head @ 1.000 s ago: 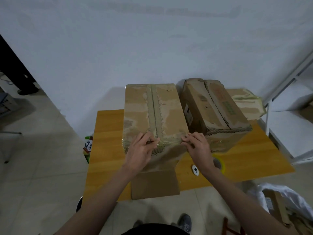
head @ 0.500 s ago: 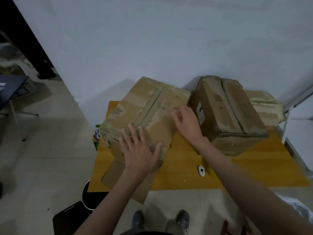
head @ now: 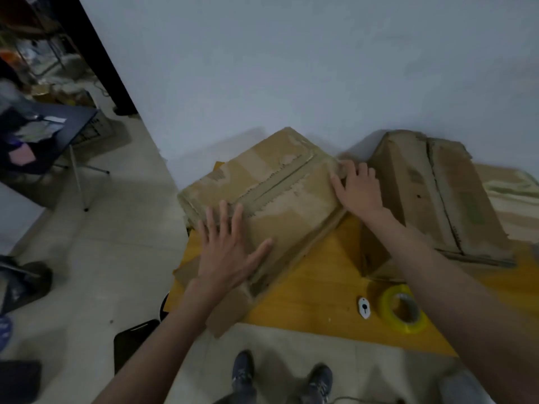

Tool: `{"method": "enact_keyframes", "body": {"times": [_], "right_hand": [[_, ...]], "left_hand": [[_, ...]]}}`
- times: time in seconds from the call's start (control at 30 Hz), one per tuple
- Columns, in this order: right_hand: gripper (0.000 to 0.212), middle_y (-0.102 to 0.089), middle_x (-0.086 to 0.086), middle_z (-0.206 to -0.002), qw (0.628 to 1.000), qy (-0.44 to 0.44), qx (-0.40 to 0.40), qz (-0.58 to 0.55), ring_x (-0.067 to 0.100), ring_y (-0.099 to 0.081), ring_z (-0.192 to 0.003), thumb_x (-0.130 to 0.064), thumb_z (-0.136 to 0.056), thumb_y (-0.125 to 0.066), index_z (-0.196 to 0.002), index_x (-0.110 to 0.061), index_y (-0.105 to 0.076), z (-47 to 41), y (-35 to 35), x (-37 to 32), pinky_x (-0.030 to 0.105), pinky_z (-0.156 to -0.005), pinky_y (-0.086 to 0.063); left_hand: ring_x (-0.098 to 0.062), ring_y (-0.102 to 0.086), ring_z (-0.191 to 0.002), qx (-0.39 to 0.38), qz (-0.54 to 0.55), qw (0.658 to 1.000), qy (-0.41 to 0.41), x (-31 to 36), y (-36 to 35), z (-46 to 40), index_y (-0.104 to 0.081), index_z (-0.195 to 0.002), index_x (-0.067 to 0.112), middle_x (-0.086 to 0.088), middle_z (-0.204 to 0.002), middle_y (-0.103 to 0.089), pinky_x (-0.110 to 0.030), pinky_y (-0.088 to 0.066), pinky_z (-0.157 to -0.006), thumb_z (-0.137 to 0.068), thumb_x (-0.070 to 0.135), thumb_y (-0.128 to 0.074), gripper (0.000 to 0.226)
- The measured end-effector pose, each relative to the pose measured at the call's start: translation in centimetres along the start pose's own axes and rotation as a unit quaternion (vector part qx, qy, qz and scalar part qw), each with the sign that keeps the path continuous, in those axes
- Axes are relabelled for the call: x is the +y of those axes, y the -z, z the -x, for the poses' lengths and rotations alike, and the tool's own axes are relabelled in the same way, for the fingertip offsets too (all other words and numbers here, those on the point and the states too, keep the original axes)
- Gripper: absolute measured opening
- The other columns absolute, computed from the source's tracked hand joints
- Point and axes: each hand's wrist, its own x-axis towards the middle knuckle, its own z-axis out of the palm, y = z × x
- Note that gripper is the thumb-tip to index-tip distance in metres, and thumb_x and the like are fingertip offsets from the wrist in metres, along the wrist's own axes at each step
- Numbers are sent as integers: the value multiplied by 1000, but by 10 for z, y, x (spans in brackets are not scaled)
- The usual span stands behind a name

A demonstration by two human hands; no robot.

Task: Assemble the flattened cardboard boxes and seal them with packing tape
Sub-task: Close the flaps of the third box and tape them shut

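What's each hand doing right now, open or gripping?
Left hand: open, flat on the box.
Right hand: open, fingers resting on the box's far end.

Dim, flat indoor light. Soft shadows fall behind the boxes [head: 271,196] onto the wall [head: 291,68]. Edges blur and bend.

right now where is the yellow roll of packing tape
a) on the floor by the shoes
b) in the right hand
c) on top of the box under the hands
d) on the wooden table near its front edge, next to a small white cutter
d: the tape roll lies flat on the wooden table beside the small white cutter, while the left hand and right hand are both spread on the box.
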Motion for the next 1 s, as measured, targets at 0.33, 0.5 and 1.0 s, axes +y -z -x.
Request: {"method": "enact_keyframes", "body": {"times": [0.33,0.5,1.0], "right_hand": [[67,-60,16,-112,1000,-17,-7,21,34,-61,-94,-62,-100,-22,-152,-20,-22,107,2,-9,41,-75,-51],[66,-51,12,-124,999,-38,-14,1,32,-57,-106,-66,-98,-23,-148,-24,-24,123,1,-13,43,-79,-53],[51,-43,4,-139,997,-58,55,11,27,-54,-117,-44,-100,-47,-146,-30,-29,160,60,38,41,-86,-52]], "left_hand": [[-29,6,-153,-27,-81,989,-121,-50,29,-99,-15,-155,36,4,-166,-3,-59,-2,-121,-77,91,-11,95],[-29,2,-153,-31,-87,985,-144,-47,36,-108,-22,-152,34,4,-163,-12,-58,-3,-121,-81,84,-18,87],[-26,-41,-138,-1,-37,959,-281,110,43,-59,-34,-148,24,-2,-152,-39,-43,-28,-118,-96,56,-41,62]]}}
